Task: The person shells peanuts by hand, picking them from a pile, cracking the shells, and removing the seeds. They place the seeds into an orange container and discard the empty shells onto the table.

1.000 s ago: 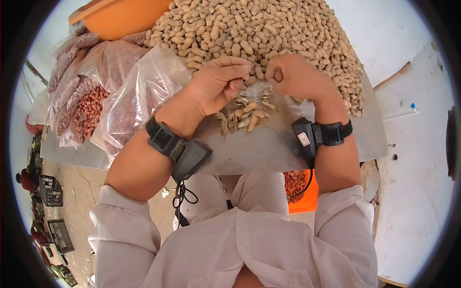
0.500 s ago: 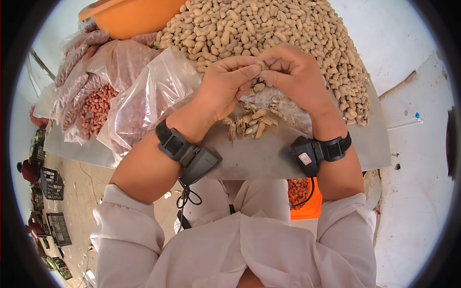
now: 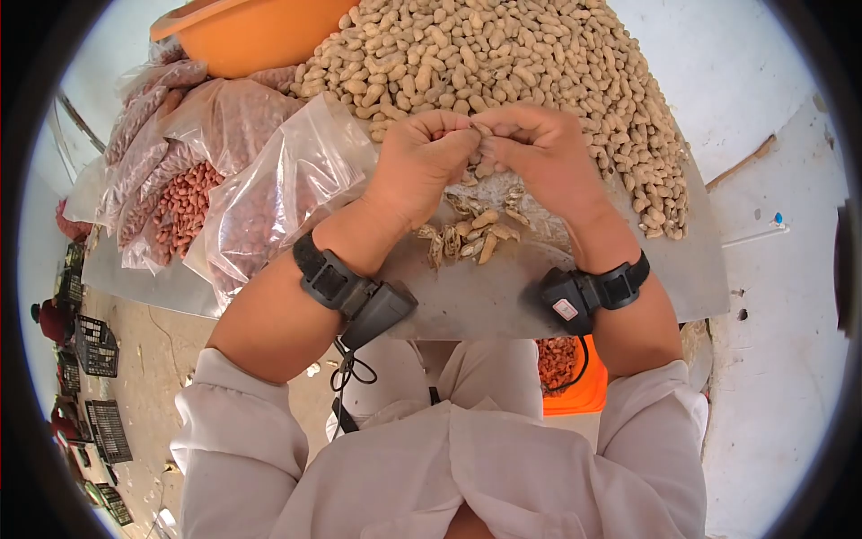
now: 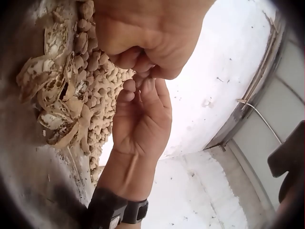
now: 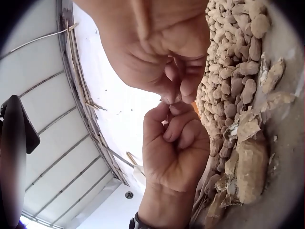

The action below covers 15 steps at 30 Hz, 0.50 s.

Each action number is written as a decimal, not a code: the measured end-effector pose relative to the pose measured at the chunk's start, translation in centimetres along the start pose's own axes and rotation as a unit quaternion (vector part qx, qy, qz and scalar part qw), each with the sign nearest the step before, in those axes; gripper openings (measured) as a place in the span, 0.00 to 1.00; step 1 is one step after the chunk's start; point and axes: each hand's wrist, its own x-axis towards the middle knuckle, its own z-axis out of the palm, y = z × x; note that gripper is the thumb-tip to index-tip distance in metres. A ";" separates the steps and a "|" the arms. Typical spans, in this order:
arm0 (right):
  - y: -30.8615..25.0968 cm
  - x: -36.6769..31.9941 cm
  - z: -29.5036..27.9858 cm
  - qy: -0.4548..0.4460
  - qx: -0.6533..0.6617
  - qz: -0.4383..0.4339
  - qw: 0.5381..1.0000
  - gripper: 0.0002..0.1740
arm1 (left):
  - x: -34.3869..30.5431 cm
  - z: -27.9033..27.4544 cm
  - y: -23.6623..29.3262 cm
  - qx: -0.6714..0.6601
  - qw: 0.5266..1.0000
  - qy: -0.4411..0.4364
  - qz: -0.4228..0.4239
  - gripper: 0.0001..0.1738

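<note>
My left hand (image 3: 415, 166) and right hand (image 3: 552, 162) meet fingertip to fingertip at the front of a large heap of unshelled peanuts (image 3: 485, 54). Between their thumbs and forefingers they pinch a small peanut (image 3: 483, 130), mostly hidden by the fingers. In the left wrist view the right hand (image 4: 143, 119) comes up from below, its thumb and fingertips against those of the left. Curled fingers of the left hand (image 5: 174, 152) show in the right wrist view. Below the hands, broken peanut shells (image 3: 467, 235) lie in a small pile on the metal table (image 3: 467, 301).
Clear plastic bags (image 3: 287, 180) of red peanut kernels (image 3: 186, 202) lie at the left, beside an orange basin (image 3: 256, 40). An orange container (image 3: 584, 391) holding reddish bits stands below the table edge. Black crates (image 3: 97, 344) stand on the floor far left.
A second ago the hands were apart, the right one curled at the heap. They came together around the peanut by half a second ago and now stay joined, slightly lower in the head view.
</note>
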 end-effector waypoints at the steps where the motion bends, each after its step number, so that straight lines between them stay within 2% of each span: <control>1: -0.2 0.0 0.1 0.002 0.016 0.015 1.000 0.10 | 0.0 0.0 0.0 -0.004 1.000 0.003 -0.004 0.06; 4: 0.5 0.2 0.0 -0.006 0.118 0.054 0.992 0.10 | 0.0 0.2 0.1 -0.002 1.000 0.007 -0.013 0.06; 7: 1.1 0.3 0.2 0.024 0.258 0.070 0.963 0.10 | 0.2 0.1 0.1 -0.042 0.999 0.000 -0.030 0.07; 10: 1.0 0.4 0.2 0.040 0.297 0.071 0.951 0.09 | 0.3 0.3 0.3 -0.083 0.996 0.000 -0.029 0.06; 13: 1.8 0.6 0.1 0.014 0.279 0.030 0.960 0.10 | 0.4 0.0 0.2 -0.125 0.991 -0.002 -0.036 0.06; 15: 1.4 0.4 0.1 0.029 0.205 0.022 0.978 0.10 | 0.3 0.0 0.3 -0.139 0.989 -0.006 -0.047 0.06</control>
